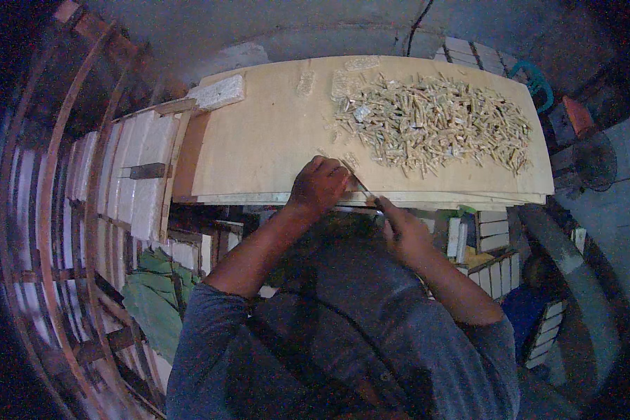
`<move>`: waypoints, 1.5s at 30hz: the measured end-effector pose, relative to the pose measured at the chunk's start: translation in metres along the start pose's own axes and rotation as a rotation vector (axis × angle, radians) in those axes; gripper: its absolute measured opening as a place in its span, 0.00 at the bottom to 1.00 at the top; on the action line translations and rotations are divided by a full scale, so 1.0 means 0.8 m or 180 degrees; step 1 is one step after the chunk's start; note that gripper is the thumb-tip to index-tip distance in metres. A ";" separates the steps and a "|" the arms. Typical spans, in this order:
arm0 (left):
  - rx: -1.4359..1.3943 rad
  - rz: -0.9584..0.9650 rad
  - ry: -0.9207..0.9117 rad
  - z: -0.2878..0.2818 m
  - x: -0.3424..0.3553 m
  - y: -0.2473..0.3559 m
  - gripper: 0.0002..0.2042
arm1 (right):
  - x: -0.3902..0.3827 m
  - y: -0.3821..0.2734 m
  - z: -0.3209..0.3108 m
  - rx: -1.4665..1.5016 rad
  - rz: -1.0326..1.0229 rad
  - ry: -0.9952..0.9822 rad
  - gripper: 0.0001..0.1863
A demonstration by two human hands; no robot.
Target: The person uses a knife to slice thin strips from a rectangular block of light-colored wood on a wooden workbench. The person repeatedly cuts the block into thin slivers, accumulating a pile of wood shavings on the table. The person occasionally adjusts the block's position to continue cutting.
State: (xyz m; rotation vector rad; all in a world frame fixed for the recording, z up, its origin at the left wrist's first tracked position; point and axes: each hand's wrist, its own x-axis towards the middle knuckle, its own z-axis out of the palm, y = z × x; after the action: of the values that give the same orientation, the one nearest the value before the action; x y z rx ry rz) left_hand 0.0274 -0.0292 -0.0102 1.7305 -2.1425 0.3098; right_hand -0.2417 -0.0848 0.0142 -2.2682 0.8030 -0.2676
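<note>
A thin blade [362, 187] runs between the two hands at the near edge of the board [259, 140]. The right hand [401, 227] is clenched around the blade's dark handle, just off the board's edge. The left hand [320, 185] rests curled on the board, fingers pressed down at the blade's tip; what lies under them is hidden. Past the hands, a wide heap of small pale sticks [434, 122] covers the board's right half. A whitish block [218, 92] sits at the far left corner. Left of the board stand racks [129, 175] of pale slabs, with green cloth [154, 294] below.
</note>
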 end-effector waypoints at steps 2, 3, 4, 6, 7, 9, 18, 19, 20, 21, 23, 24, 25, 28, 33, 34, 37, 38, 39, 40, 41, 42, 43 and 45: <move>-0.0037 -0.0201 -0.0350 -0.013 0.002 0.004 0.06 | -0.019 -0.008 -0.018 0.0066 0.0411 -0.0196 0.30; -0.0063 -0.0217 -0.0187 -0.013 0.001 0.005 0.06 | -0.017 -0.012 -0.021 0.0098 0.0224 -0.0067 0.31; -0.0089 -0.0234 -0.0024 -0.013 0.000 0.006 0.06 | -0.010 -0.016 -0.023 0.0128 0.0037 0.0062 0.31; -0.0098 -0.0203 0.0066 -0.011 0.001 0.006 0.06 | 0.014 -0.019 -0.017 0.0050 -0.0042 0.0083 0.30; -0.0052 -0.0165 -0.0014 -0.009 0.002 0.004 0.06 | 0.034 -0.014 -0.003 -0.0040 0.0042 -0.0032 0.30; -0.0135 -0.0268 -0.0204 -0.006 0.000 0.001 0.07 | 0.044 -0.018 0.003 -0.0131 0.0193 -0.0257 0.29; -0.0197 -0.0192 0.0063 0.003 -0.012 -0.001 0.08 | -0.006 -0.014 -0.013 -0.0088 -0.0003 0.0004 0.32; -0.0119 -0.0144 -0.0118 0.004 -0.015 -0.004 0.09 | 0.010 -0.023 -0.017 0.0022 0.0032 -0.0072 0.32; -0.0040 -0.0097 -0.0298 0.006 -0.018 -0.006 0.09 | 0.022 -0.029 -0.019 0.0132 0.0065 -0.0148 0.33; -0.0156 -0.0201 -0.0267 0.002 -0.015 -0.004 0.10 | 0.031 -0.028 -0.013 0.0088 0.0039 -0.0201 0.33; -0.0387 -0.0413 -0.0222 -0.009 -0.008 0.001 0.10 | 0.046 -0.015 0.011 0.0011 -0.0013 -0.0312 0.33; -0.0392 -0.0386 -0.0147 -0.010 -0.010 0.002 0.11 | 0.039 -0.005 0.018 -0.0010 -0.0130 -0.0180 0.33; -0.0406 -0.0364 -0.0066 -0.010 -0.011 0.002 0.11 | 0.023 0.008 0.022 -0.0040 -0.0243 -0.0054 0.33; -0.0390 -0.0339 -0.0029 0.001 -0.018 -0.003 0.11 | -0.012 -0.001 -0.005 -0.0066 0.0004 -0.0161 0.33; -0.0307 -0.0371 -0.0119 -0.010 -0.017 0.004 0.12 | 0.011 -0.020 -0.012 0.0005 0.0037 -0.0114 0.32; -0.0325 -0.0349 -0.0082 -0.010 -0.016 0.002 0.12 | 0.028 -0.020 -0.004 0.0003 0.0105 -0.0227 0.32; -0.0369 -0.0363 -0.0015 -0.020 -0.008 0.006 0.11 | 0.034 -0.010 0.012 -0.0037 0.0229 -0.0432 0.31; -0.0381 -0.0381 -0.0001 -0.025 -0.005 0.007 0.11 | 0.029 -0.006 0.013 -0.0054 0.0256 -0.0478 0.31; -0.0397 -0.0391 -0.0026 -0.027 -0.005 0.007 0.11 | 0.016 -0.001 0.010 0.0001 0.0180 -0.0353 0.32; -0.0428 -0.0416 -0.0051 -0.028 -0.007 0.006 0.11 | -0.003 0.003 0.002 0.0048 0.0112 -0.0246 0.32; -0.0459 -0.0441 -0.0077 -0.028 -0.009 0.006 0.11 | -0.013 0.004 -0.003 0.0095 0.0043 -0.0138 0.32; -0.0469 -0.0402 -0.0026 -0.027 -0.010 0.005 0.11 | -0.014 0.000 -0.008 0.0050 0.0089 -0.0158 0.33; -0.0480 -0.0365 0.0026 -0.024 -0.012 0.003 0.11 | -0.015 -0.004 -0.014 0.0004 0.0134 -0.0178 0.33; -0.0453 -0.0342 0.0090 -0.023 -0.014 0.005 0.12 | -0.008 -0.014 -0.018 0.0057 0.0232 -0.0284 0.33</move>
State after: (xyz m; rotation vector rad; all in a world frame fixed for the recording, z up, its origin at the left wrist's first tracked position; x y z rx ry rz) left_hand 0.0281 -0.0113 0.0020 1.7413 -1.9914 0.1482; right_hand -0.2476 -0.0826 0.0327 -2.2128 0.8312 -0.1383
